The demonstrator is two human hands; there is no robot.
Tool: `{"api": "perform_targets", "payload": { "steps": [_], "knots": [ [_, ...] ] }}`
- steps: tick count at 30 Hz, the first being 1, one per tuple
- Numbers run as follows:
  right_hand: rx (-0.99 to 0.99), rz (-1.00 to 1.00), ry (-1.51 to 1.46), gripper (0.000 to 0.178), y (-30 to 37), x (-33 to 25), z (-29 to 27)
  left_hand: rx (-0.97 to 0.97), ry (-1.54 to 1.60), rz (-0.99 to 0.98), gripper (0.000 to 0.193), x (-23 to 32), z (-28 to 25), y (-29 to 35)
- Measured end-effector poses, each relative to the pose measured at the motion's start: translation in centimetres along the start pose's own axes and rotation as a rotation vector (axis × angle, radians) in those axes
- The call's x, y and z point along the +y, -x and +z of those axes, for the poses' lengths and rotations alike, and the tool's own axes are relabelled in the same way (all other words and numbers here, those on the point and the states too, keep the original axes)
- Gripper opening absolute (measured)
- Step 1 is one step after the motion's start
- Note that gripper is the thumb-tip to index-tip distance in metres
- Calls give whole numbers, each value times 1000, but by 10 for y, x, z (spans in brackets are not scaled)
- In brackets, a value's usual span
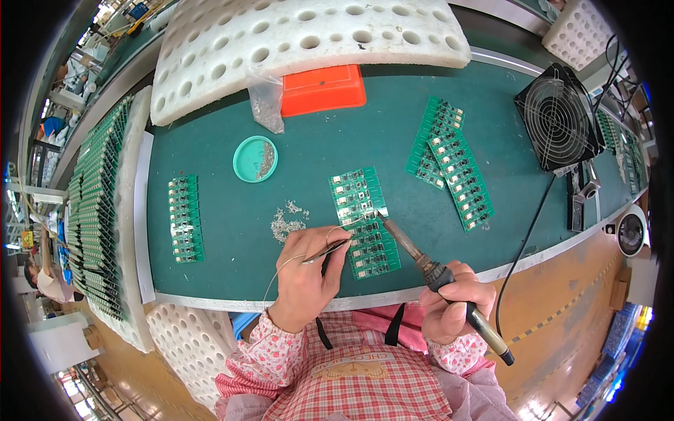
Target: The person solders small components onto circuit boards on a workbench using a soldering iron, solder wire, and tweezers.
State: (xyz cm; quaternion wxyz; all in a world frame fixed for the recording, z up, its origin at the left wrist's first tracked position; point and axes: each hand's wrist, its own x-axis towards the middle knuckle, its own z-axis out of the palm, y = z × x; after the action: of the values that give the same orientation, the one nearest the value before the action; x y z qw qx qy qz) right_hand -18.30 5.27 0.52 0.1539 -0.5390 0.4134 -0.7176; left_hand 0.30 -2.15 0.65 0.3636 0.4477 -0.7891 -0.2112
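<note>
My right hand point(460, 298) is closed round the dark handle of a soldering iron point(407, 244). The iron's tip rests at the right edge of a green circuit board panel point(368, 247) lying on the bench. Over the same panel, my left hand point(309, 274) pinches metal tweezers point(326, 251). A thin solder wire point(279, 270) loops past my left wrist and through those fingers, its end reaching toward the iron's tip. Small loose components point(286, 221) lie in a pile left of the panel. Behind them stands a round turquoise dish point(239, 160) with more small parts.
Two overlapping panels point(460, 179) lie to the right, another panel point(184, 219) to the left. A black fan point(558, 119) stands at the right with a cable below. Behind are a red box point(323, 91), a plastic bag point(267, 105) and white foam point(309, 35). Upright boards point(102, 210) fill the left rack.
</note>
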Motion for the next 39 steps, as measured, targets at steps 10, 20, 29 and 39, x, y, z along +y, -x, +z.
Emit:
{"api": "perform_targets", "payload": {
  "steps": [10,20,29,39],
  "knots": [
    [-34,7,7,25,-1,0,-1,-6,1,-3,16,1,0,-1],
    [-32,5,13,25,-1,1,-1,-5,2,0,16,2,-1,-1],
    [-188,166,147,10,-1,-1,-7,2,5,10,17,1,-1,-2],
    [-288,260,221,4,-5,-3,-1,15,6,21,19,1,0,-1]
  ]
}}
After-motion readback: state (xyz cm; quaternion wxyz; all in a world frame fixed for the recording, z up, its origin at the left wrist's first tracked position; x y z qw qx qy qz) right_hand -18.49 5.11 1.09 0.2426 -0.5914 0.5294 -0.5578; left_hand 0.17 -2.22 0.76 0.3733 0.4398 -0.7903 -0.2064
